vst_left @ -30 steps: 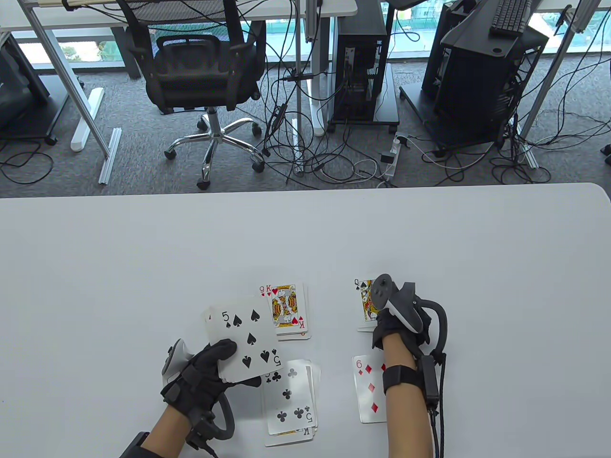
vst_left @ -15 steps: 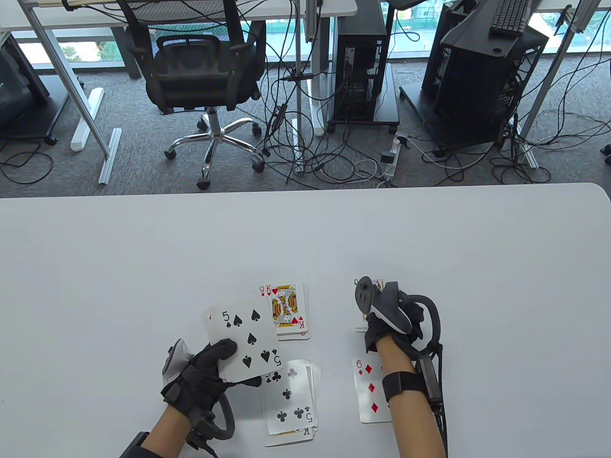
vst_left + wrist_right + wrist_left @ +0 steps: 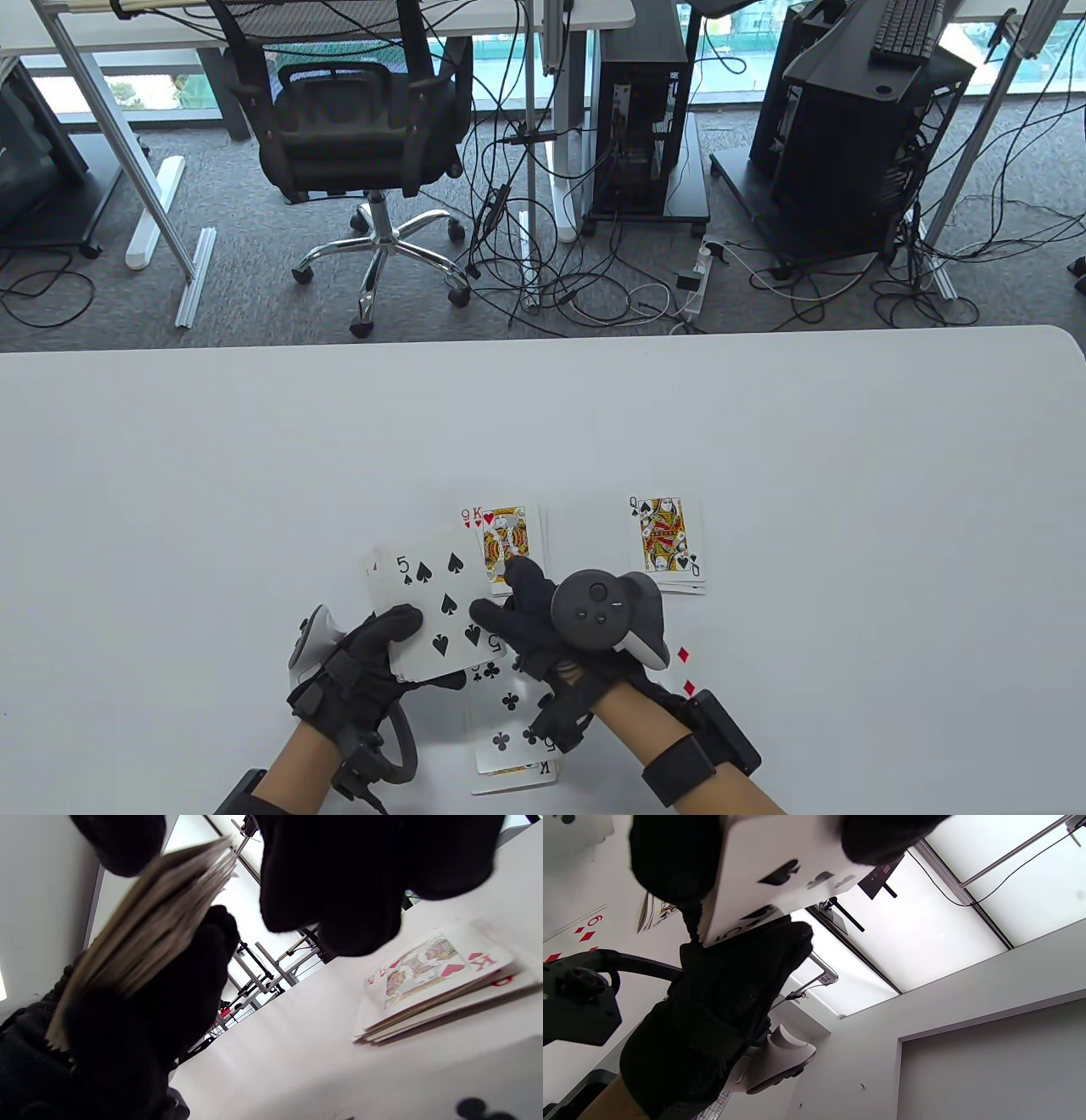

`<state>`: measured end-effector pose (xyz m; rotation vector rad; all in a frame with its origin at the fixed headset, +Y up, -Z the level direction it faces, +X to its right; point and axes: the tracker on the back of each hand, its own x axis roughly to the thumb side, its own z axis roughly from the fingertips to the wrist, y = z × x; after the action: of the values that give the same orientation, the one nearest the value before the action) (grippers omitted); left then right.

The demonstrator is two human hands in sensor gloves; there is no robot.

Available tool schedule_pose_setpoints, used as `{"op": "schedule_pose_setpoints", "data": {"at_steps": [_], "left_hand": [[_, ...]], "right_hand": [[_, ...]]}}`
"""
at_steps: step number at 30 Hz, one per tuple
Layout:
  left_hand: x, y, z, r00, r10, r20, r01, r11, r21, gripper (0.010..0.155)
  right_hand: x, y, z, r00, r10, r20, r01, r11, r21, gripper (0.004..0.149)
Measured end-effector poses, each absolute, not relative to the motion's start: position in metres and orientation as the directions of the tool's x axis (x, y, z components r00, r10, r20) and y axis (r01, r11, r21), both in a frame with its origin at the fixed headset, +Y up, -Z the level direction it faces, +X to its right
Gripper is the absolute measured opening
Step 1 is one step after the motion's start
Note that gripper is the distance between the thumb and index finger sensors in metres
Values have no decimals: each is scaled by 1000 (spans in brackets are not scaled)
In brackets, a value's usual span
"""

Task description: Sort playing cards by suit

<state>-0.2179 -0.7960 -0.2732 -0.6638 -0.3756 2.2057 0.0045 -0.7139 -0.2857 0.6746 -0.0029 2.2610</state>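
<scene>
My left hand point(image 3: 405, 632) grips a deck of cards point(image 3: 433, 607) face up above the table, the 5 of spades on top; the deck also shows in the left wrist view point(image 3: 780, 870) and edge-on in the right wrist view point(image 3: 144, 933). My right hand point(image 3: 507, 598) is at the deck's right edge with fingers spread, the thumb over the 5's lower right corner. I cannot tell whether it pinches the card. On the table lie a hearts pile point(image 3: 509, 539) topped by the king, a spades pile point(image 3: 668, 543) topped by the queen, a clubs pile point(image 3: 509, 717) and a diamonds pile point(image 3: 685, 671), mostly hidden by my right wrist.
The white table point(image 3: 764, 441) stretches far beyond the piles to the left, right and back. Its far edge runs across the middle of the table view. An office chair point(image 3: 365, 119), cables and computer towers stand on the floor behind it.
My right hand has left the spades pile, uncovering the queen, and has moved left to the deck in my left hand. It now covers most of the diamonds pile. My left hand has stayed put.
</scene>
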Motion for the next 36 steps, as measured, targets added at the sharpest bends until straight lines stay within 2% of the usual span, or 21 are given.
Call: {"op": "schedule_pose_setpoints", "data": {"at_steps": [3, 6, 10, 13, 21, 26, 29, 32, 34, 36], "left_hand": [[-218, -796, -273, -555, 761, -338, -606, -647, -463, 57], [-218, -796, -273, -553, 761, -340, -603, -647, -467, 57], [-217, -796, -273, -554, 762, -337, -589, -644, -489, 57], [-217, -795, -273, -549, 766, -335, -589, -639, -494, 58], [-217, -797, -274, -538, 776, -330, -600, -627, -497, 57], [-217, -796, -274, -555, 766, -324, -596, -638, -488, 57], [-217, -796, -274, -557, 764, -326, -594, -641, -487, 56], [-217, -796, -274, -559, 762, -328, -594, -644, -483, 56], [-217, -796, -274, -561, 762, -324, -595, -643, -483, 56], [-217, -796, -275, -562, 762, -322, -595, -643, -483, 56]], "right_hand": [[-3, -715, -279, -584, 638, 502, -656, -735, 172, 82], [-5, -717, -276, -596, 617, 513, -675, -731, 95, 71], [-1, -718, -279, -512, 729, 455, -781, -615, 106, 50], [1, -719, -281, -485, 766, 423, -803, -581, 132, 43], [14, -720, -292, -512, 765, 391, -792, -597, 129, 45], [36, -716, -305, -511, 799, 318, -815, -568, 117, 45], [55, -716, -319, -421, 871, 254, -868, -468, 164, 43], [81, -720, -336, -230, 964, 136, -935, -258, 243, 42], [100, -721, -345, -173, 981, 93, -961, -188, 201, 41], [119, -722, -352, -225, 971, 79, -968, -232, 100, 41]]}}
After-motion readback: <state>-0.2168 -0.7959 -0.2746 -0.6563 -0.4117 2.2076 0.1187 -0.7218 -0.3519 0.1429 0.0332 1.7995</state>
